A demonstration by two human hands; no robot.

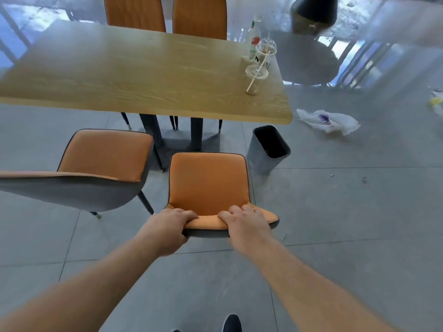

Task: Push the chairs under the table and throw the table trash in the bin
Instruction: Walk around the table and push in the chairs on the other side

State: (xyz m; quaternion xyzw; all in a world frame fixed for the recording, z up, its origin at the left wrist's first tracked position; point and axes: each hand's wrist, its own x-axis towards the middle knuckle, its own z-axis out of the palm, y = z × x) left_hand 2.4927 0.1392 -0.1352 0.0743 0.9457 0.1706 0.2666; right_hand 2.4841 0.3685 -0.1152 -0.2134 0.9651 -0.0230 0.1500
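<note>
An orange chair [208,183] stands in front of me, its seat facing the wooden table [124,75] and apart from it. My left hand [170,226] and my right hand [244,221] both grip the top of its backrest. A second orange chair [105,152] stands to the left, turned sideways, seat near the table edge. On the table's right end stand clear plastic cups with a straw [257,73] and a bottle [253,37]. A grey bin [266,152] sits on the floor by the table's right corner.
Two more orange chairs [165,15] stand at the table's far side. A crumpled white plastic bag [328,121] lies on the grey tiled floor to the right, with a yellow scrap [435,100] farther right. A round grey table [309,58] stands behind.
</note>
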